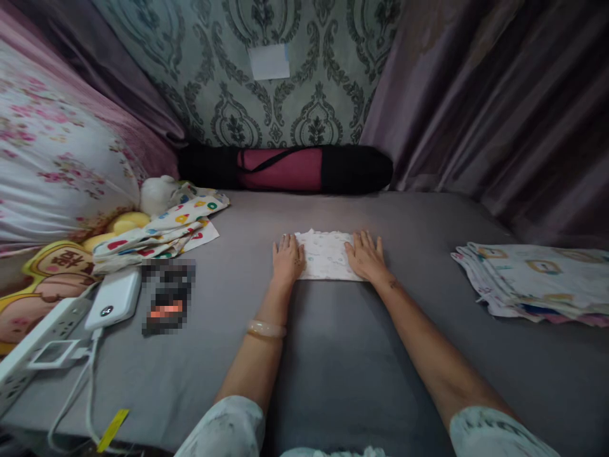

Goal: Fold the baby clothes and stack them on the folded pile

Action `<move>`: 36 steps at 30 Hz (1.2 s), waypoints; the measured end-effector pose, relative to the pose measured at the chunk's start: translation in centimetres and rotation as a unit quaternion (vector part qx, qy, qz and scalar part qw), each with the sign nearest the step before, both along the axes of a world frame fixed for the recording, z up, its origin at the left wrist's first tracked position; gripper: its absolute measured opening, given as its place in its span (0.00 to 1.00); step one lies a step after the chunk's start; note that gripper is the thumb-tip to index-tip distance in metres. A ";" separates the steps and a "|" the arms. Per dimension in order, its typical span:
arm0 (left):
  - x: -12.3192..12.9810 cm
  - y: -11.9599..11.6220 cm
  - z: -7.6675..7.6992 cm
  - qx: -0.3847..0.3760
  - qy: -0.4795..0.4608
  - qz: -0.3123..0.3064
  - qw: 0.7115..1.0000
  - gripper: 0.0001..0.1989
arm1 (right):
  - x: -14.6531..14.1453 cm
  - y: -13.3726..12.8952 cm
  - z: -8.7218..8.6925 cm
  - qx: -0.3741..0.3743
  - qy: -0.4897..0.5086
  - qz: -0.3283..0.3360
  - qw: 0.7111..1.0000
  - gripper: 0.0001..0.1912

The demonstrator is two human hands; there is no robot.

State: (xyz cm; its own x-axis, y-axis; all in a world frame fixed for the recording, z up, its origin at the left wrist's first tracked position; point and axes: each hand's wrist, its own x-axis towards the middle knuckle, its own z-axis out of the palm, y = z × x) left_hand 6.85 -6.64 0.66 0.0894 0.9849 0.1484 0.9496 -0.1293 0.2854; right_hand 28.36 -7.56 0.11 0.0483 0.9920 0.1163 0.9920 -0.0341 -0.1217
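A folded white cloth (325, 257) with a faint small print lies flat on the grey sheet, in the middle of the head view. My left hand (288, 257) presses flat on its left edge, fingers stretched forward. On the right edge rests my right hand (366, 256), palm down with the fingers spread. Neither hand grips the cloth. The cloth's far edge looks a little uneven, while its near edge is straight. What lies under the palms is hidden.
At right sits a stack of folded printed cloths (537, 279). Rumpled colourful cloth (166, 225) lies at left, near a white power bank (114, 297), a power strip (45, 349) and a pixelated dark object (169, 295). A black and red long bag (285, 169) lies along the wall.
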 end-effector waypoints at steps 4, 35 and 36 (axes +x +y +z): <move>-0.1 0.0 -0.1 0.017 -0.021 -0.001 1.000 0.24 | -1.1 0.0 -0.1 0.018 -0.014 0.052 0.998 0.32; -1.4 2.3 -1.1 0.047 -0.276 0.038 0.959 0.22 | -8.1 0.1 0.1 0.003 0.011 0.091 0.996 0.30; -1.5 2.3 -1.0 0.044 -0.279 0.040 0.958 0.22 | -8.6 0.2 0.0 0.002 0.015 0.092 0.996 0.30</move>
